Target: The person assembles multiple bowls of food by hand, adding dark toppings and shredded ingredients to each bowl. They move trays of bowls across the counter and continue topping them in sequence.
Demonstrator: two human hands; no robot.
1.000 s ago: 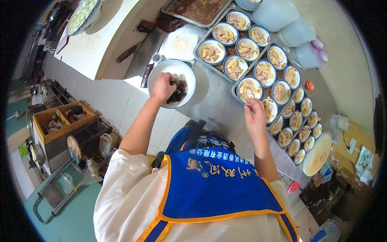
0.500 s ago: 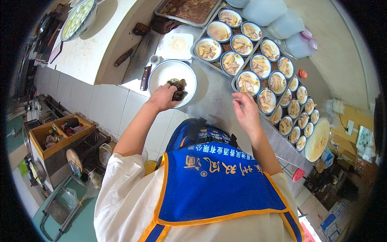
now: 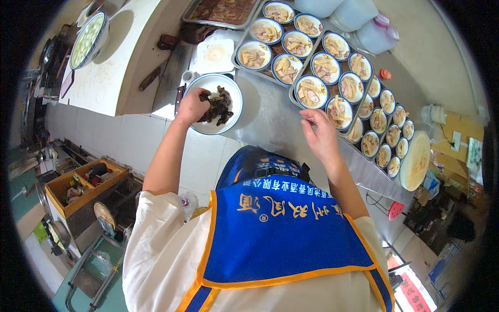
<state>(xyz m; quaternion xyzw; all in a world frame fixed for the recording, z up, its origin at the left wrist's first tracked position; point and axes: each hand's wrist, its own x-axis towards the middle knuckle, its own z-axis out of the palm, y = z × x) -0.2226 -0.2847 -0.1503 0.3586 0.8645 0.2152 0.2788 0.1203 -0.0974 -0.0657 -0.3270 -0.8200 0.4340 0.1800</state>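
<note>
At the left, a white blue-rimmed bowl (image 3: 236, 105) holds a heap of dark, frilly pieces that look like black fungus (image 3: 222, 105). My left hand (image 3: 192, 107) reaches over the bowl's near left rim, its fingers curled into the heap; the fingertips are partly hidden. Over the steel table, my right hand (image 3: 319, 132) hovers with fingers loosely bent and a gap by the thumb, nothing visible in it. Just beyond it stands a small bowl (image 3: 339, 112) with pale sliced strips, one of several on trays. I cannot tell whether the hand touches that bowl.
A dark-handled knife (image 3: 180, 98) lies left of the large bowl, and a white board (image 3: 213, 56) is behind it. Metal trays (image 3: 291, 94) of filled bowls run along the right. Plastic tubs (image 3: 372, 34) stand behind them. A round board (image 3: 416, 161) sits at the far right.
My left hand has shifted to the bowl's left side, and the dark pieces now spread wider in it. My right hand's fingers have curled in more. The whole view has shifted slightly.
</note>
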